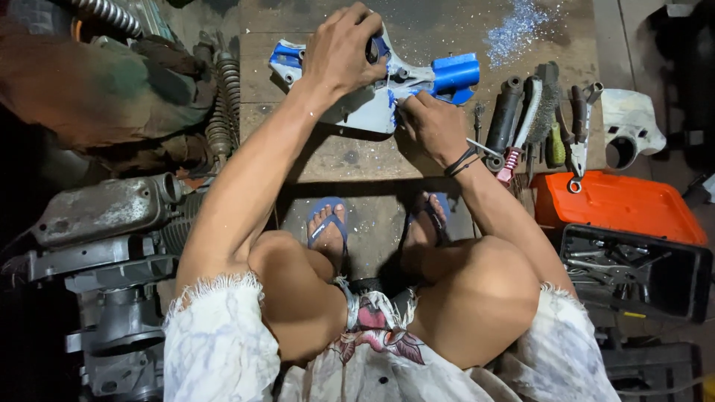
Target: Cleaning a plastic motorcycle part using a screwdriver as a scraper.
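Observation:
A blue-painted metal part (447,74) with much of its paint scraped to bare grey lies on a low wooden board (328,156) in front of me. My left hand (342,52) presses down on its top and grips it. My right hand (430,126) rests against the part's lower edge, fingers pinched on a small scraping tool whose tip touches the painted surface. The tool itself is mostly hidden by my fingers. Blue paint flakes (518,30) are scattered on the board at the far right.
Hand tools lie in a row right of the part: a wire brush (521,130), pliers (579,138), a dark cylinder (505,115). An orange toolbox lid (618,208) and open black tray (640,272) sit at right. Engine parts (104,216) and springs (223,112) crowd the left.

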